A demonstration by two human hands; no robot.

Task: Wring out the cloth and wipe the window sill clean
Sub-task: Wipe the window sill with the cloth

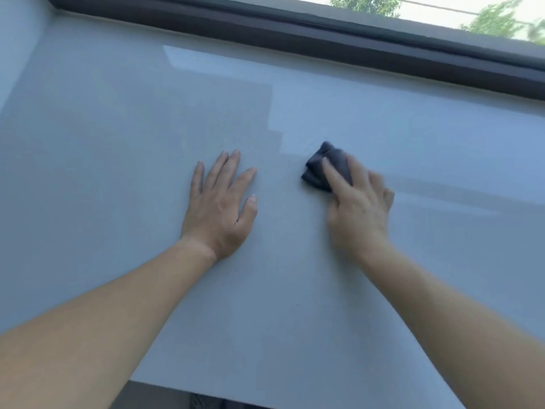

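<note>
Your left forearm (88,335) and right forearm (460,320) reach in from the near edge across the pale grey window sill (118,137), which runs left to right under the dark window frame (324,39) at the far side. Your left hand (219,208) lies flat on the sill near the middle, palm down, fingers straight and spread, holding nothing. Just right of it, not touching, your blurred right hand (358,211) presses the bunched dark cloth (320,169) onto the sill with fairly straight fingers laid over it.
</note>
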